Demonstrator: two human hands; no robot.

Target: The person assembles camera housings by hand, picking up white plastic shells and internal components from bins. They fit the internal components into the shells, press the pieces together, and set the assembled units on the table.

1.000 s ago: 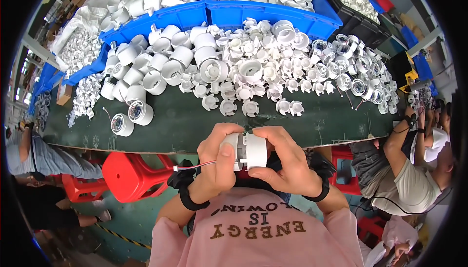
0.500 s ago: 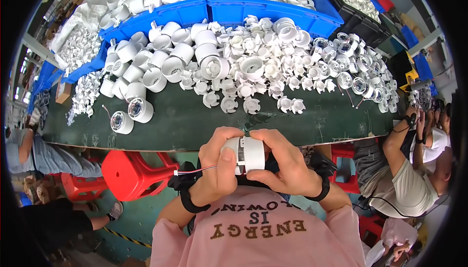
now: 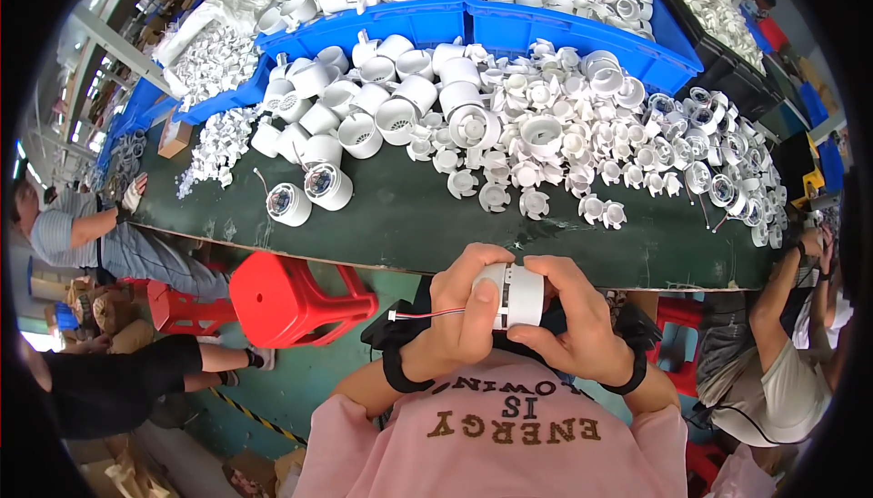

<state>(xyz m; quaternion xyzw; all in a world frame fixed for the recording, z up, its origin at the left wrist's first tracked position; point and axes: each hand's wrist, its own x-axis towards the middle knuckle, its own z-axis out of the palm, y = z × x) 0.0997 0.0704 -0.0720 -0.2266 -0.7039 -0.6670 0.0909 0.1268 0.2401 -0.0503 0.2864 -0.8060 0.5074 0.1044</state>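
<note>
Between both hands, close to my chest and just off the table's near edge, is a white cylindrical housing [image 3: 525, 296] with slots around it. My left hand [image 3: 464, 311] is closed round its left side, the thumb pressed on it. My right hand [image 3: 582, 321] grips the right side with thumb and fingers. A thin wire lead [image 3: 427, 314] with a small white connector trails left past my left hand. On the green table [image 3: 400, 225] stand two assembled white housings [image 3: 328, 186] with wires and dark parts on top.
Several white cups [image 3: 359, 134], finned white impellers [image 3: 494, 196] and clear-and-white motor parts [image 3: 721, 191] are heaped across the table. Blue bins [image 3: 582, 40] full of white parts line its far side. A red stool [image 3: 273, 302] stands at the left; other people sit or stand on both sides.
The view has shifted left, so the table and parts appear farther right. Both hands keep hold of the housing; their grip looks nearly the same.
</note>
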